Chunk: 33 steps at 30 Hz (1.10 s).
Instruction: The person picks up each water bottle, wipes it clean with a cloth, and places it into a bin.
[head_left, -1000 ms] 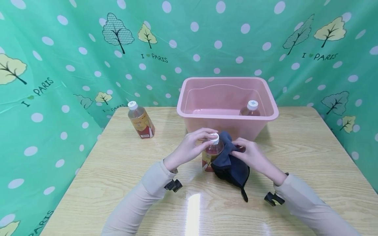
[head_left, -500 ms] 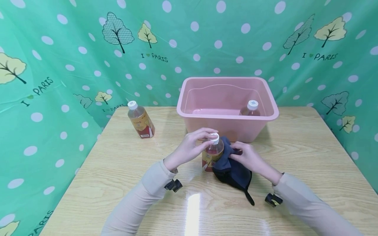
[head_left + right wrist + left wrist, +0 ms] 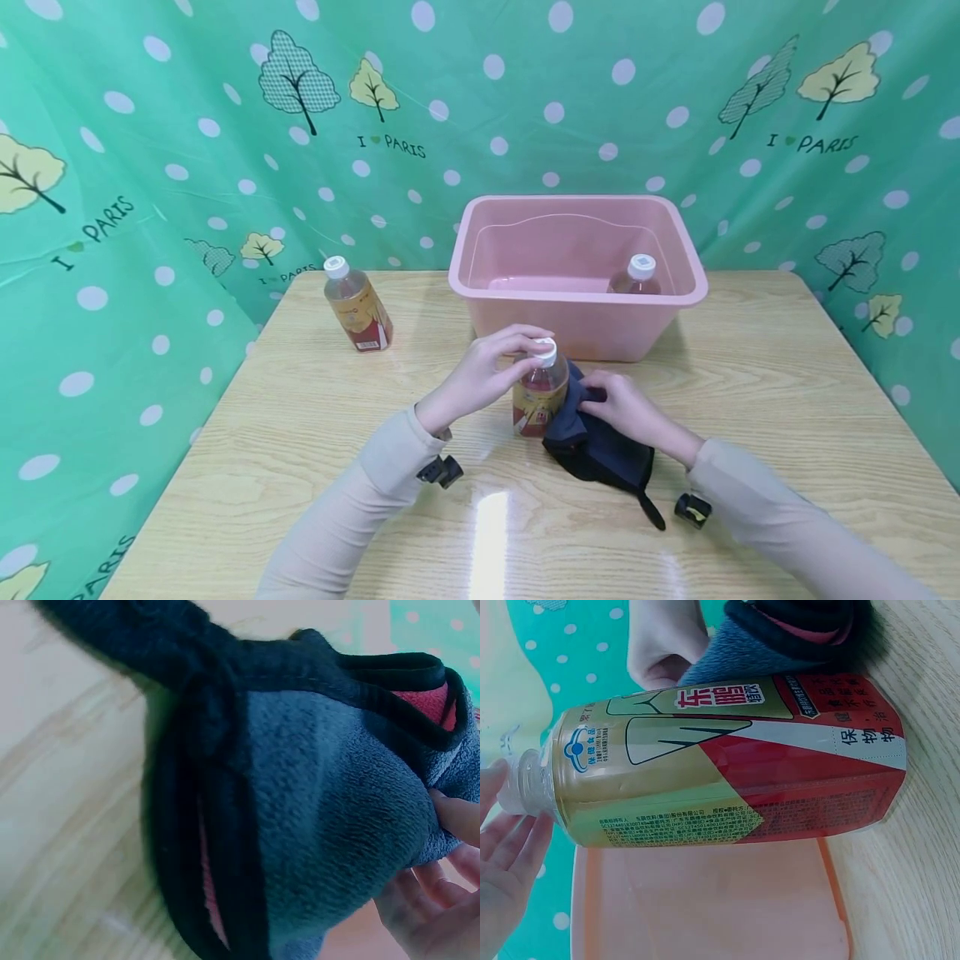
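My left hand (image 3: 491, 375) pinches the white cap of a drink bottle (image 3: 534, 408) that stands upright on the table in front of the pink bin. In the left wrist view the bottle (image 3: 727, 765) shows a gold and red label, with my fingers round its neck. My right hand (image 3: 626, 408) grips a dark blue-grey cloth (image 3: 600, 446) with black edging and a hanging loop, pressed against the bottle's right side. The right wrist view shows the bunched cloth (image 3: 330, 787) close up, pink on its inner face, with thumb and fingers closed on it.
The pink bin (image 3: 577, 296) stands behind the hands, with a white-capped bottle (image 3: 637, 279) inside at its right. Another bottle (image 3: 360, 312) stands on the wooden table (image 3: 315, 433) at the back left. A green polka-dot curtain (image 3: 525, 92) hangs behind.
My right hand has drawn the cloth slightly down along the bottle's right side, and its loop has swung to the right. My left hand and the bottle stay in place.
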Each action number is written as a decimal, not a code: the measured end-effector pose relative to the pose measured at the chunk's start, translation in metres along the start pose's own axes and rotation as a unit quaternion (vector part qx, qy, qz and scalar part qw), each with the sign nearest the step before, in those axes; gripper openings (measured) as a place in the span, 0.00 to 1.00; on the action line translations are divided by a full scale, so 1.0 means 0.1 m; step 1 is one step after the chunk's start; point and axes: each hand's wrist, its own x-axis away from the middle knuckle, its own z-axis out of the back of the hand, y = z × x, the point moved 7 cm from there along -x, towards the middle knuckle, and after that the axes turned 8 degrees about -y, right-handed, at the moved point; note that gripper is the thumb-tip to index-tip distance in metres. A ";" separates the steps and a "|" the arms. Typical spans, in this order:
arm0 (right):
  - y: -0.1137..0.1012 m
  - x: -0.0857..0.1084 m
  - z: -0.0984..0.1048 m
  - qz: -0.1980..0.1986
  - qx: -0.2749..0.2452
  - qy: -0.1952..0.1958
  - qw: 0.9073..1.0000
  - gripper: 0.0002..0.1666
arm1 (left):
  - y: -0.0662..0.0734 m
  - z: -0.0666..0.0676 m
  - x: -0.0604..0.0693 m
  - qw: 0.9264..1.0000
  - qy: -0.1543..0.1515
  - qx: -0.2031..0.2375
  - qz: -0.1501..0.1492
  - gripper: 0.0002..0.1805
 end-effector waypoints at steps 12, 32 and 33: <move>-0.01 0.00 0.01 -0.002 0.007 0.000 1.000 0.11 | -0.01 0.00 0.00 1.000 -0.003 0.001 0.002 0.09; -0.38 0.04 0.42 0.059 -0.007 0.076 0.995 0.11 | 0.00 0.00 -0.01 1.000 -0.004 0.000 -0.004 0.10; -0.39 0.04 0.43 0.062 -0.008 0.079 0.995 0.11 | 0.00 0.00 -0.01 1.000 -0.005 -0.001 -0.004 0.10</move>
